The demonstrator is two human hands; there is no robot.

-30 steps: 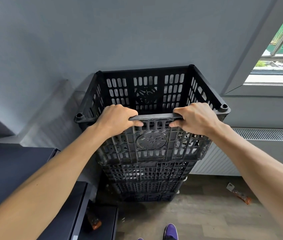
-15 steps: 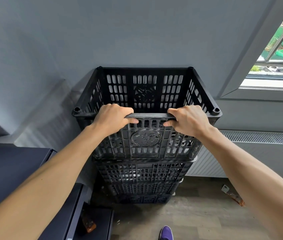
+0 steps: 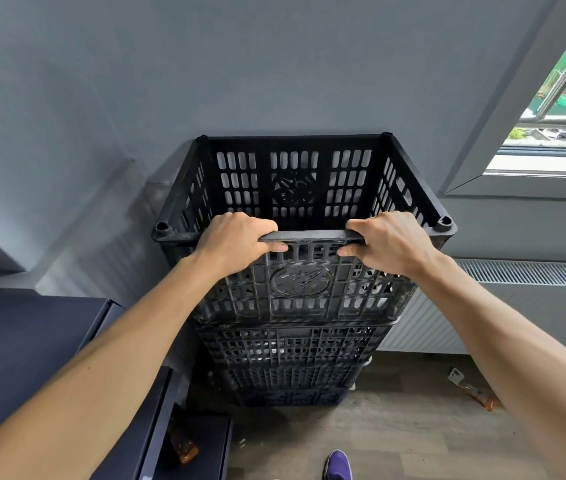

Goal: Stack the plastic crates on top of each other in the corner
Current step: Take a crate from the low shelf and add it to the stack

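Observation:
A black slotted plastic crate (image 3: pixel 295 181) sits level on top of a stack of black crates (image 3: pixel 292 355) against the grey wall. My left hand (image 3: pixel 236 240) grips its near rim left of centre, fingers curled over the edge. My right hand (image 3: pixel 388 242) holds the same rim right of centre. The crate's inside looks empty. The lower crates rest on the wooden floor, their far sides hidden.
A dark cabinet (image 3: pixel 32 358) stands close at the left with a lower shelf (image 3: pixel 202 441) beside the stack. A white radiator (image 3: pixel 503 306) runs along the right wall under a window (image 3: pixel 558 109). An orange-tipped tool (image 3: pixel 471 389) lies on the floor. A purple shoe (image 3: pixel 338 465) shows at the bottom.
The top crate was tilted with its right side lower; it has been squared and now sits level on the stack. Both hands kept their grip on the near rim.

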